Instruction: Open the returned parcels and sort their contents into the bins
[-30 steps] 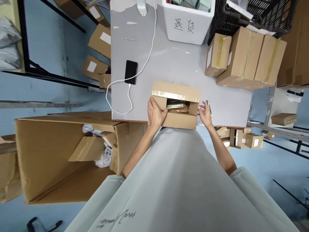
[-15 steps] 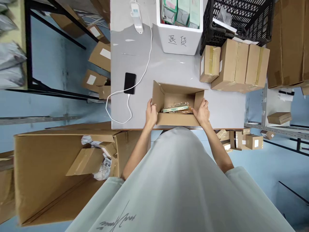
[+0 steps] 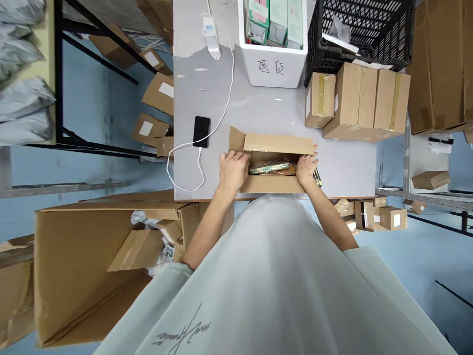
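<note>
An open cardboard box [image 3: 273,185] lies at the table's front edge, its far flap leaning inward over the opening. Inside rests a flat green-and-white packet in clear plastic wrap [image 3: 271,168]. My left hand [image 3: 233,171] is closed over the box's left side, fingers curled on the flap there. On the right side, my right hand [image 3: 307,167] presses against the box with fingers stretched and spread. Just beyond that hand a black-and-yellow tool, perhaps a cutter [image 3: 317,177], lies partly hidden on the table.
A phone [image 3: 201,131] on a white cable lies left on the grey table [image 3: 266,113]. Behind stand a white bin [image 3: 273,66] with green cartons, a black crate [image 3: 360,29] and taped boxes [image 3: 354,98]. A large open carton [image 3: 74,266] stands lower left.
The box's far flap has folded inward. My left hand has moved from gripping the outer left wall onto the flap; my right hand's fingers have spread on the right side.
</note>
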The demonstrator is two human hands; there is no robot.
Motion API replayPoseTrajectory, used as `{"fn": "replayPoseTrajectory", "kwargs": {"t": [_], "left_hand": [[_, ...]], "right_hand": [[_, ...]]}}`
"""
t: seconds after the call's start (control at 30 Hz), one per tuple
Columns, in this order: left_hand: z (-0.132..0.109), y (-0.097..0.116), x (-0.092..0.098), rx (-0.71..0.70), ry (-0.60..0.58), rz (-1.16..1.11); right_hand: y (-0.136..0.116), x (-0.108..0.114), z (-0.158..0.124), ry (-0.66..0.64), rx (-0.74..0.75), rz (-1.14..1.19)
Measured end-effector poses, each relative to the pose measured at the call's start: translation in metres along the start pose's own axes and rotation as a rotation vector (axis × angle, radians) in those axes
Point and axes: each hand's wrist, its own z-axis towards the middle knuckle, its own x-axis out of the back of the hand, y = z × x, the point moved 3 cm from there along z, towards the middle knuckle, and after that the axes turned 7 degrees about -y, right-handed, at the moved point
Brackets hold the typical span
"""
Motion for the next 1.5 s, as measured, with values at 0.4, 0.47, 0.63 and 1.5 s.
{"fn": "replayPoseTrajectory", "kwargs": {"t": [0.4,0.47,0.63,1.5], "left_hand": [[0.035,0.009,-0.015,-0.058,0.025,-0.129],[0.035,0.004,-0.015,-0.079,0.017,-0.149],[0.038,0.007,-0.016,-0.121,-0.140,-0.065],[0.099,0.087,-0.080,-0.069,-0.713,0.284]], "right_hand": [[-0.004,0.014,0.003,0.059,-0.104,0.215],[0.015,0.018,0.001,-0.026,0.008,0.379],[0.082,0.024,-0.018,0.047,0.251,0.843],[0.124,-0.017,-0.040,0.184,-0.077,0.794]]}}
